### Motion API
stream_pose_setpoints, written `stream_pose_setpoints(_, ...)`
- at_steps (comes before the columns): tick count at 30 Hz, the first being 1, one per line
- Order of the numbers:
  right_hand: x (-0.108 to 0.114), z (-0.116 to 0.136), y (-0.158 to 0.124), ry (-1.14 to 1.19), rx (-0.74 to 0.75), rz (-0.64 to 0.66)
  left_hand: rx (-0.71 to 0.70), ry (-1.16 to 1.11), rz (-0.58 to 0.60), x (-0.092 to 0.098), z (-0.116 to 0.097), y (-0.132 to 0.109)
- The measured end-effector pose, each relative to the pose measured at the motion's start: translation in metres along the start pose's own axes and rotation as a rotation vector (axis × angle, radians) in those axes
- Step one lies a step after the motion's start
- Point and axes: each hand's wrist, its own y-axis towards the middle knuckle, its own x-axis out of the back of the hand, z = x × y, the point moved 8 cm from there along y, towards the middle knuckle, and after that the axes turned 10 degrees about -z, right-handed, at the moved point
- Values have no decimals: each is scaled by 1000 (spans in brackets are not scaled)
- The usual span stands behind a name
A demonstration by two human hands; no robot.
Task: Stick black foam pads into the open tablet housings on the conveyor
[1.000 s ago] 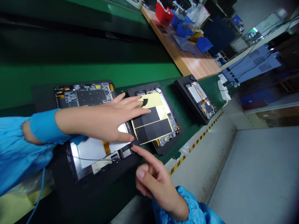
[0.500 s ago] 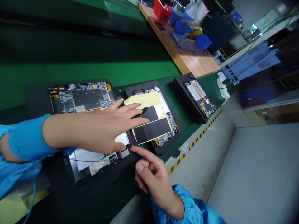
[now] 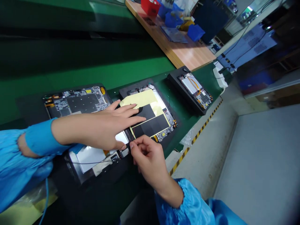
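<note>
Electronics assembly workshop: green conveyor belt (image 3: 82, 68); open tablets (image 3: 192, 90) in black fixtures; blue smock sleeve (image 3: 187, 203); wooden bench (image 3: 185, 53) with blue bins (image 3: 173, 20); yellow-black floor tape (image 3: 194, 140).

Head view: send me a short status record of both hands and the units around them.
Left hand: flat, fingers on a yellow-backed black sheet
Right hand: pinching a small dark tab near the sheet's lower corner
Under sheet: open tablet, circuit board showing
Other units: upper-left tablet, lower-left tablet, far tablet
</note>
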Motion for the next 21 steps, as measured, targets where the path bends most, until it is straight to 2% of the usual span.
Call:
stream_pose_setpoints(4,1,11,-2,-140,130,-62,-27,6,-18,0,-2,1)
stream_pose_setpoints(8,1,17,0,-212,170,-88,-19,1,-17,1,-5,3)
stream_pose_setpoints(11,4,16,8,-184,138,-91,3,4,0,2,-6,3)
stream_pose_setpoints(13,5,13,11,-120,111,-47,4,2,-2,4,-6,3)
stream_pose_setpoints(15,7,13,10,-83,158,-12,-11,-10,-20,6,-6,1)
stream_pose_setpoints(16,10,17,8,-92,236,-19,-23,-17,-33,6,-6,0)
stream_pose_setpoints(18,15,27,-3,-177,484,-41,-46,-26,-77,6,-8,-5)
stream_pose_setpoints(21,10,36,-24,-400,818,-4,-68,4,-216,5,-15,-17)
